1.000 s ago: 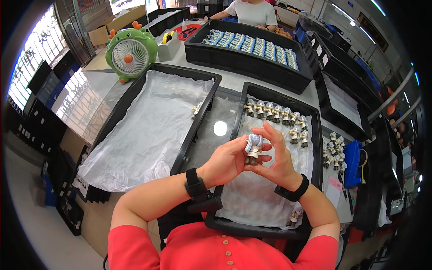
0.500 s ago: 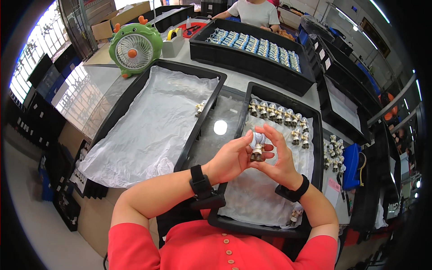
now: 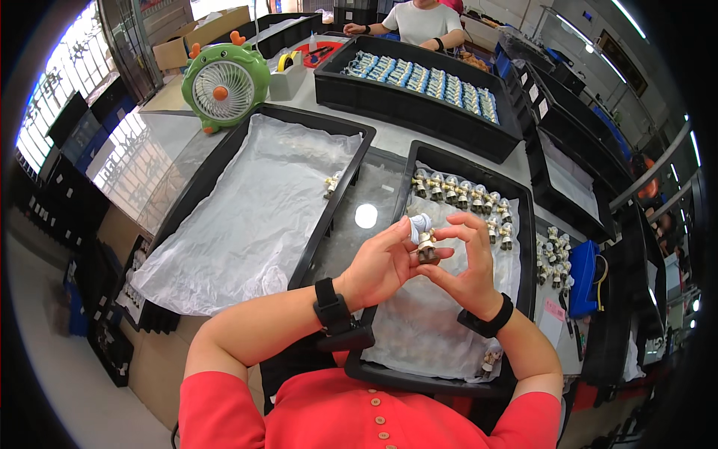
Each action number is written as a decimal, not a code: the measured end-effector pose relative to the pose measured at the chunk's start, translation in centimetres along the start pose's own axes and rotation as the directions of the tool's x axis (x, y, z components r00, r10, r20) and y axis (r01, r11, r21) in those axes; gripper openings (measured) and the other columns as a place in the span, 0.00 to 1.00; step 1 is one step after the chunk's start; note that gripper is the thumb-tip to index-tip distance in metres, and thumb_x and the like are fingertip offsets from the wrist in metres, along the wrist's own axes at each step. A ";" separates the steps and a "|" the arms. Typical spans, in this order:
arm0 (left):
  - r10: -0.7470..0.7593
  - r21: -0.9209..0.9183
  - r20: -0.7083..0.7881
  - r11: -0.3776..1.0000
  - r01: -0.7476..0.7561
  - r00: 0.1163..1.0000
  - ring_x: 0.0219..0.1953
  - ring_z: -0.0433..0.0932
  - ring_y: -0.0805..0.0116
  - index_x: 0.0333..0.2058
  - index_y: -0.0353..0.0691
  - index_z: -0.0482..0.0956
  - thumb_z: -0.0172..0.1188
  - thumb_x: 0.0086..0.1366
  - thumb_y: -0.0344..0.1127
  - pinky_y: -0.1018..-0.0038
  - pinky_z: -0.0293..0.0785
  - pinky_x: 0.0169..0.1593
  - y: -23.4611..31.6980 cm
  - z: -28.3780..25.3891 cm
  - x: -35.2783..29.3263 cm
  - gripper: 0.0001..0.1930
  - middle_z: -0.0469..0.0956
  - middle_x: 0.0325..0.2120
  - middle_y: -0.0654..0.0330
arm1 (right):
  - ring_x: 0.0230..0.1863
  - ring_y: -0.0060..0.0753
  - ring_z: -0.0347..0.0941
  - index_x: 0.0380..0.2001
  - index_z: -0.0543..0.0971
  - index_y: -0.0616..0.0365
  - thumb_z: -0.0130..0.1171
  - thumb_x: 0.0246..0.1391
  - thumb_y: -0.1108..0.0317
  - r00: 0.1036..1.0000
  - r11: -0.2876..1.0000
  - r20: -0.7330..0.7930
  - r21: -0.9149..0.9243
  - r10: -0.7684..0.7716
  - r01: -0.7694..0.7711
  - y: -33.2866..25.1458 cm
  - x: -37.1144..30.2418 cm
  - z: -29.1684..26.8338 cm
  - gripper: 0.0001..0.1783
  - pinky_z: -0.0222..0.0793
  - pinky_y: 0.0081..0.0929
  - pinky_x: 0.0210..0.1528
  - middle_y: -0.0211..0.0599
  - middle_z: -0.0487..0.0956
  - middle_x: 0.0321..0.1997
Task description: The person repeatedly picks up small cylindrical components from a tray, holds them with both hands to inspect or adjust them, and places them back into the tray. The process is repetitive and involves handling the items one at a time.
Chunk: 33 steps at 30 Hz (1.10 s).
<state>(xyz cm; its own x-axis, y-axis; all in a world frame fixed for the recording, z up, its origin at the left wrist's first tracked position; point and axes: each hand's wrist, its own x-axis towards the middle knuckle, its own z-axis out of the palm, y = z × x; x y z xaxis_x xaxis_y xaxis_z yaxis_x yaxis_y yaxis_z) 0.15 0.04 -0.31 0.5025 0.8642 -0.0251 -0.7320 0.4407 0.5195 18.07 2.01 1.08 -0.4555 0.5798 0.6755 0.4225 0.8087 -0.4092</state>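
Figurine (image 3: pixel 425 241), small and rounded, with pale grey sculpted hair over a white-and-gold body and dark, blocky feet, leans slightly between the two hands above the black tray (image 3: pixel 419 383). The left hand (image 3: pixel 378 271) pinches it between thumb and fingers; the right hand (image 3: pixel 473 275) curves beside it, thumb and forefinger making a C, though whether those fingertips press on it I cannot tell. Beneath, a thin, crinkled white sheet (image 3: pixel 437 340) lines the tray, with similar figures (image 3: pixel 464 193) lined up along its far end.
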 end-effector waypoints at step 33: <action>0.119 0.050 0.046 0.991 -0.121 0.992 0.51 0.71 0.62 0.55 0.46 0.60 0.35 0.73 0.46 0.67 0.67 0.51 -0.2 0.3 -0.1 0.18 0.63 0.59 0.57 | 0.42 0.33 0.70 0.36 0.71 0.49 0.73 0.32 0.69 0.993 0.997 -0.098 -0.050 -0.071 0.066 0.1 -0.4 -0.1 0.25 0.51 0.43 0.56 0.26 0.74 0.33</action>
<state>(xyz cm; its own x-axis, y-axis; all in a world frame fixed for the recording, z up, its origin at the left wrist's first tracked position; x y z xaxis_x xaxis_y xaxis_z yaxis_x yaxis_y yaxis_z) 0.36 -0.25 -0.13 0.4326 0.8984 0.0761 -0.7636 0.3202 0.5606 18.35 1.83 0.80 -0.4053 0.5086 0.7596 0.4303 0.8393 -0.3324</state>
